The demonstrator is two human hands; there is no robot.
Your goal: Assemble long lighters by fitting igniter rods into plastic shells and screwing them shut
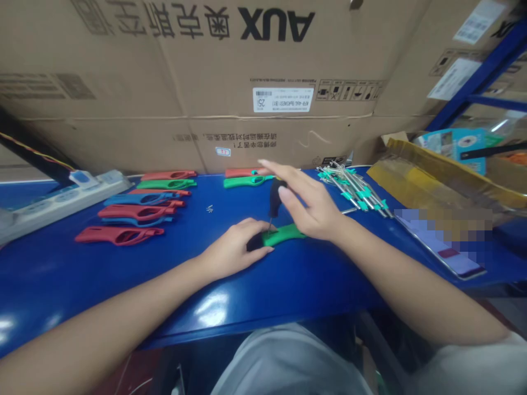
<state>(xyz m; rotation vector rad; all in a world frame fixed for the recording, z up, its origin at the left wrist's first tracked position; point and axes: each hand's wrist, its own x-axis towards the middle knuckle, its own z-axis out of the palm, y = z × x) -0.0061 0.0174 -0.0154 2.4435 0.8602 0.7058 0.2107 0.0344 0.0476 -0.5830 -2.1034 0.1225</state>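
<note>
Green plastic handle casing (286, 235), one — flat on the blue tabletop (280, 285), left end gripped between left hand (228, 249) thumb and fingers. Black-handled screwdriver (275, 204), one — tip down at the casing, handle between right hand (310, 206) thumb and nearly straight fingers. Small silvery screws (209, 209): left of casing, farther back.

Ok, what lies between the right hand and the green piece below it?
A dark screwdriver: in the head view, it runs from the right hand down to the green piece.

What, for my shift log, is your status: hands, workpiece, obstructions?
Left hand on green casing. Right hand on black screwdriver, shaft down to casing. Small metal pieces apart, not blocking.
</note>
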